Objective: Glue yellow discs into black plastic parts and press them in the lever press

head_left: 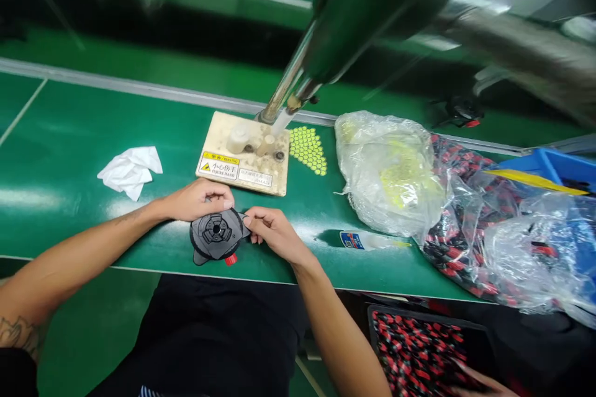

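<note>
A round black plastic part [210, 244] with a dark hub and a small red knob [231, 260] is at the front of the green bench. My left hand [198, 200] is closed at its upper left edge, thumb bent over the rim. On the other side, my right hand [274, 231] pinches the part's pointed corner between thumb and fingers. The fingertips of my left hand are partly hidden. Just beyond my hands stands a press with a cream base plate [218, 136] carrying white round fixtures and a warning label.
Yellow-green discs [307, 147] lie beside the press. A crumpled white cloth [130, 170] is at left. To the right are a small glue bottle [367, 240], clear plastic bags [386, 167] and a blue bin [544, 167]. Another person's hand [484, 381] reaches by a tray of red-black parts [414, 347].
</note>
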Demonstrator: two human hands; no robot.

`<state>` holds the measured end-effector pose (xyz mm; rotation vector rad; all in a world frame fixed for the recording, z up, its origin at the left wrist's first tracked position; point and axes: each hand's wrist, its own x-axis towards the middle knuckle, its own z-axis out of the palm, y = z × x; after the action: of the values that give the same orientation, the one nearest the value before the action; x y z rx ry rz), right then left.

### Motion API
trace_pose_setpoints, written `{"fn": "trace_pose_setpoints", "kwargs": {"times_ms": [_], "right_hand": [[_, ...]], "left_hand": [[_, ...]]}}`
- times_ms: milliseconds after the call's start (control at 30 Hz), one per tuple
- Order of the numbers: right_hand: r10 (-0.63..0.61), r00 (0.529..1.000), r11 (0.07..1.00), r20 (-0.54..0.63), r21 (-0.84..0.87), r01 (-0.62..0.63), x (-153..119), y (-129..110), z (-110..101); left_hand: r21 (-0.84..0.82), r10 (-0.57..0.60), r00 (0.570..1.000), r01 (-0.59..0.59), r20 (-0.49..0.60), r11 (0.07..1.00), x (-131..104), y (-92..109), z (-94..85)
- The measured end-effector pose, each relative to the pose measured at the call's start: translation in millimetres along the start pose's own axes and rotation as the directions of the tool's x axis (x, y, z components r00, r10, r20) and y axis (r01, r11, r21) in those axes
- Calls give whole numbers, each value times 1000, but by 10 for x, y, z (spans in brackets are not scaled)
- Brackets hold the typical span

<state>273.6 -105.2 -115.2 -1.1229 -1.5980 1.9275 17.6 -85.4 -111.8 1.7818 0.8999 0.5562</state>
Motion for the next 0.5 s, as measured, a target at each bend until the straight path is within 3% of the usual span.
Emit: {"fn": "trace_pose_setpoints", "kwargs": {"times_ms": [100, 200, 267, 367, 433, 500], "right_hand": [[-59, 998, 998, -9, -19, 59, 16, 26, 22], [-112, 992, 993, -57, -53, 109, -24, 44, 41], [-166, 983, 983, -81, -98, 158, -89, 66, 49], [-263, 957, 960, -125, -135, 246, -200, 139, 66], [-337, 924, 939, -181, -142, 314, -255, 211, 88], [-409, 874, 911, -263, -172, 375, -291, 278, 117]], "left_hand": [[96, 10, 1000, -9, -9, 995, 0, 14, -26], [296, 11, 999, 1, -38, 955, -6, 112, -66], [488, 30, 995, 20, -95, 872, -49, 219, -88], [741, 80, 966, 134, -245, 658, -214, 401, -103], [762, 67, 931, 249, -358, 598, -382, 508, -90], [650, -37, 898, 346, -439, 677, -556, 586, -37]]}}
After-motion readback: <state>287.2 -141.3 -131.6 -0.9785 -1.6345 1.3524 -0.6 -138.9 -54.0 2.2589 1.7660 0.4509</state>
